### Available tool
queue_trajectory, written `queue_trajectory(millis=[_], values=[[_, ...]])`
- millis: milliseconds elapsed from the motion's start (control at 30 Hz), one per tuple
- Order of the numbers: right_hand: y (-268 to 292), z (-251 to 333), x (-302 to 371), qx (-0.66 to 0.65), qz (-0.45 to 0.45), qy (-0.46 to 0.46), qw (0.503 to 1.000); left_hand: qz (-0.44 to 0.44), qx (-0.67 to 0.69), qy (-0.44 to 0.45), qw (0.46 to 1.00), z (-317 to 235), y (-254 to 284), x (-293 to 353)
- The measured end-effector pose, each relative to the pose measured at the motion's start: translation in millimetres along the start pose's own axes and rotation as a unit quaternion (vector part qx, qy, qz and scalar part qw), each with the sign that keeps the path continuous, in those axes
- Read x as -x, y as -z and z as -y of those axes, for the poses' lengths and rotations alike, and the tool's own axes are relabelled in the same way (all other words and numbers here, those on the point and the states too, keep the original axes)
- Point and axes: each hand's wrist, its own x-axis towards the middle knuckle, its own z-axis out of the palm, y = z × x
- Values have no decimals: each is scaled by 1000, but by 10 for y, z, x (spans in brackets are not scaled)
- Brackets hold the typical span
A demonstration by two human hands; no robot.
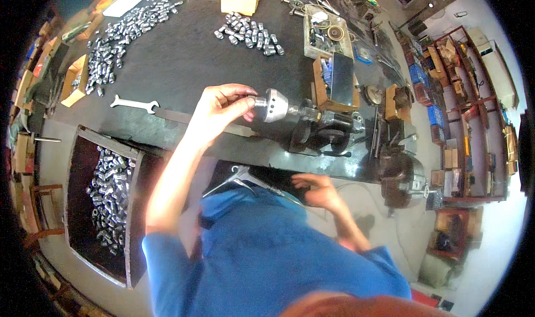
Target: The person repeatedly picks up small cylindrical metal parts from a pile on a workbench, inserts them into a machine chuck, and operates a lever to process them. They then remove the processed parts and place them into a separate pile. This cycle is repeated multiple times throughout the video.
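My left hand (225, 109) is closed, thumb and fingers pinching a small metal fitting (259, 102) at the mouth of a silver round chuck (276, 105). The chuck has dark holes round its rim and sits on a horizontal spindle (309, 114) fixed to a dark bench-mounted device (329, 134). My right hand (320, 191) hangs below the bench's front edge, its fingers stretched out to the left with nothing seen in them. To its left, by my shirt, lies a branched silver tool (241, 176) whose exact kind I cannot make out.
Piles of similar metal fittings (134, 24) lie on the dark bench (173, 55), at far left and far middle (248, 32). An open-ended wrench (134, 104) lies left of my arm. A deep bin (136, 205) holds many fittings. A bench vise (402, 177) stands at right.
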Motion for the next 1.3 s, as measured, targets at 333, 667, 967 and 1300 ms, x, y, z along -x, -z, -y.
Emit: queue_trajectory(millis=[333, 667, 967, 1300], values=[[915, -301, 166, -407, -338, 112, 841, 50, 31, 40, 997, -9, -22, -74], [653, 145, -42, -488, -400, 180, 755, 74, -92, 21, 993, -112, 40, -88], [1127, 775, -220, -467, -328, 303, 763, 14, -78, -3, 997, -67, -39, -57], [1451, 74, -979, -387, -421, 259, 778, 0, -118, -47, 992, 15, -85, -76]])
